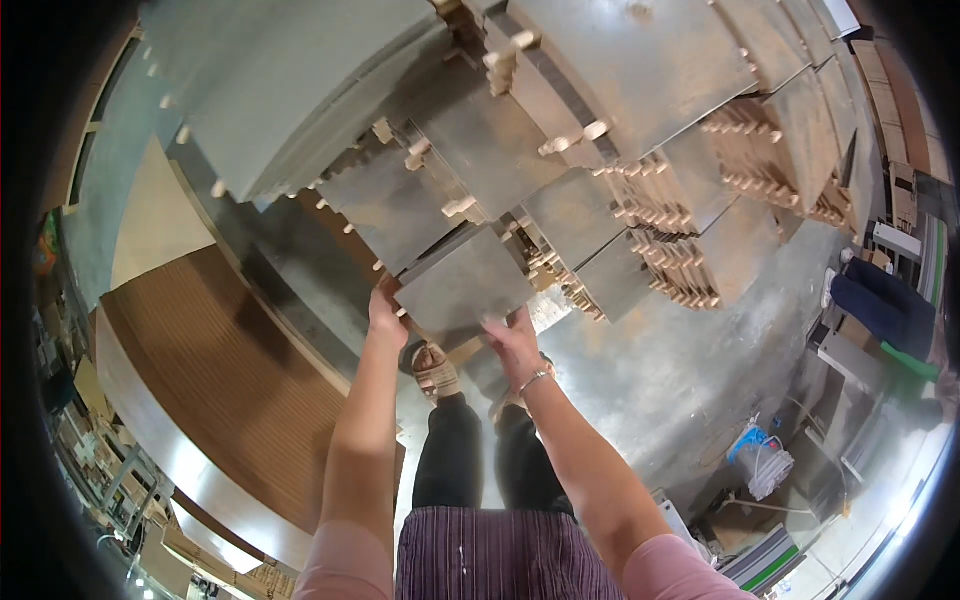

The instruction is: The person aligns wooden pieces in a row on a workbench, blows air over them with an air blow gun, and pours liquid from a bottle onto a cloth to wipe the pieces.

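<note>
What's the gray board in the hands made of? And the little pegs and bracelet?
The gray board looks smooth and dull, maybe coated wood; its inside is hidden. The little pegs are likely bare wood, looking pale tan and matte. The bracelet is perhaps polished metal: it looks silvery.

A fisheye camera is looking steeply down from the person's head, centring on the grey board (465, 285). It is sitting above the near striped garment (510, 555), facing forward toward far panel stacks (640, 65), taking in floor (650, 370) at right, and bending straight edges.
</note>
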Available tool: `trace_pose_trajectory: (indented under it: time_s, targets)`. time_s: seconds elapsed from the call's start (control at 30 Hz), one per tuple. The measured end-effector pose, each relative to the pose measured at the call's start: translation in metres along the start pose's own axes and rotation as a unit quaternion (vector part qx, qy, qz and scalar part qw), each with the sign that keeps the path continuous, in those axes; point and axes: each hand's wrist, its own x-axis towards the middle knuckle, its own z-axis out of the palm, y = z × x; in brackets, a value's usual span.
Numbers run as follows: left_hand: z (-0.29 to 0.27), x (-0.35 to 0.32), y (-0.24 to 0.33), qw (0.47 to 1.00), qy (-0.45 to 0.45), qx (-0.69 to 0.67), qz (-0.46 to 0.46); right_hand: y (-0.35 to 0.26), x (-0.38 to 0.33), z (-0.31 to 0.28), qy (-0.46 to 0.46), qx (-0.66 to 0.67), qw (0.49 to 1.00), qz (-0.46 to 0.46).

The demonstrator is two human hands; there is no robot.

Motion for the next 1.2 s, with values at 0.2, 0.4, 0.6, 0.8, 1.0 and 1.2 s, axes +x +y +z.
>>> trace_pose_trajectory:
  time_s: [0.2,0.4,0.6,0.8,1.0,1.2]
  targets:
    - [0.018,-0.007,-0.034,0.996,-0.081,-0.049,0.007,0.006,0.025,-0.004,-0.049,0.112,0.992,0.014]
    - [-0.005,-0.026,-0.064,0.968,-0.203,0.087,0.115,0.01,0.018,-0.029,-0.027,0.039,0.999,0.015]
    - [-0.007,0.01,-0.031,0.983,-0.162,0.047,-0.08,0.014,0.021,-0.04,-0.077,0.02,0.995,0.056]
    - [0.032,-0.016,-0.022,0.974,-0.142,0.163,-0.061,0.017,0.016,-0.033,-0.049,0.123,0.991,-0.015]
    - [0.023,-0.048,-0.025,0.946,-0.138,0.288,-0.058,0.021,-0.003,-0.06,-0.078,0.2,0.973,0.089]
    - [0.008,-0.128,-0.043,0.919,-0.123,0.372,-0.038,0.03,-0.073,-0.064,0.004,0.27,0.949,0.165]
